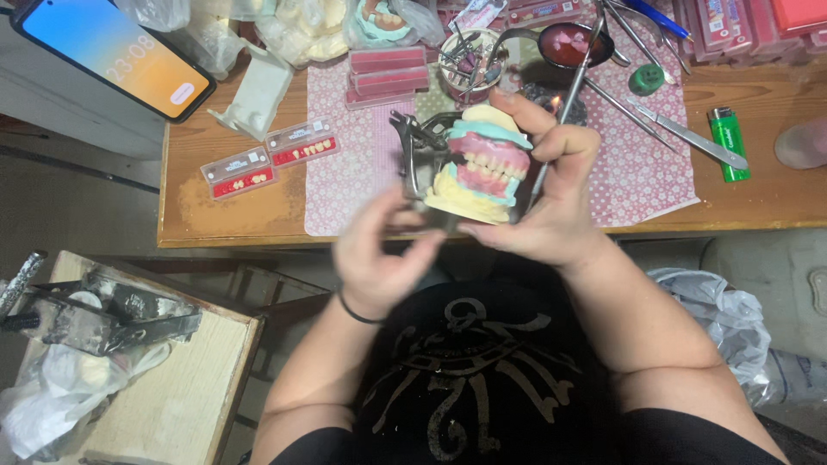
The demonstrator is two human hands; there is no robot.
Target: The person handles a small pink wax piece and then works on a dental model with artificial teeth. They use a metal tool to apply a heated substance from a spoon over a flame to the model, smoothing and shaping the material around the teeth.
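step: right hand (551, 194) is gripping teeth model (482, 168) and thin metal tool (564, 112), middle of frame | left hand (379, 258) is blurry, grip unclear | next: needing careful, steady fingers

I have one view only, worn on the head, looking steeply down and close over my hands (465, 224); the desk (233, 220) edge crosses the upper half of the frame.

Within the right grip (551, 185), the denture model (481, 168) shows glossy pink wax over matt, chalky yellow plaster, with a thin polished metal tool (560, 112). Beyond lie a worn wooden bench (224, 215), patterned cloth (353, 164), and a glossy green plastic lighter (729, 142).
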